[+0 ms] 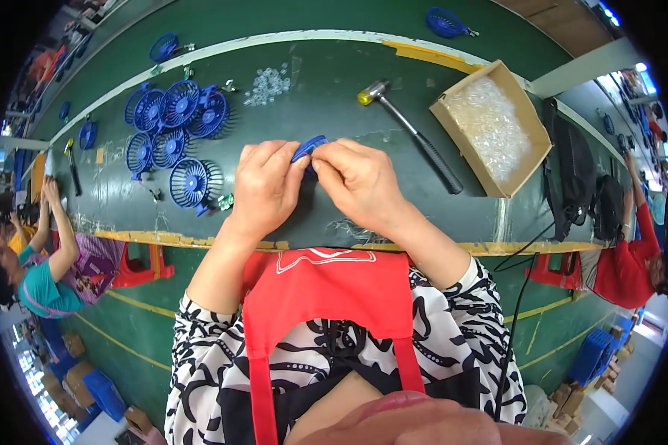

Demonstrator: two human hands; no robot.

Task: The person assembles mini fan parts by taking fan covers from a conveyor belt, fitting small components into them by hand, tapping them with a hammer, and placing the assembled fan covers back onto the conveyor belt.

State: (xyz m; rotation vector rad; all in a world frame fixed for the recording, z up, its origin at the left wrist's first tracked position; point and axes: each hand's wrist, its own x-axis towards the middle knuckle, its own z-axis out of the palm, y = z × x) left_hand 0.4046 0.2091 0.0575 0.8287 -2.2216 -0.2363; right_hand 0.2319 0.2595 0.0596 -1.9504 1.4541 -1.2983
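In the head view, the left hand [266,185] and the right hand [360,182] meet near the middle of the frame, with a small blue part [309,147] between their fingertips. The part is up off the workbench [323,96], seen almost edge-on and slanting up to the right. The left thumb and forefinger pinch its left end, and the right thumb and fingertips close on its right side; the remaining fingers are curled in. The step in hand looks like fingertip work on this one piece, though the hands hide exactly what is being pressed or turned. The next move seems to call for an even pinch from both sides, so the part does not slip or twist.

At the upper left lies a cluster of blue fan cages [180,102], with small clear pieces [267,86] scattered to its right. The lowest cage [189,183] sits near the left wrist, its metal clip [226,201] just beside it, so a sideways swing could knock it. Right of centre, a hammer [432,154] lies slanted between the right hand and a cardboard box [467,147] of clear bits, across a straight reach to that box.
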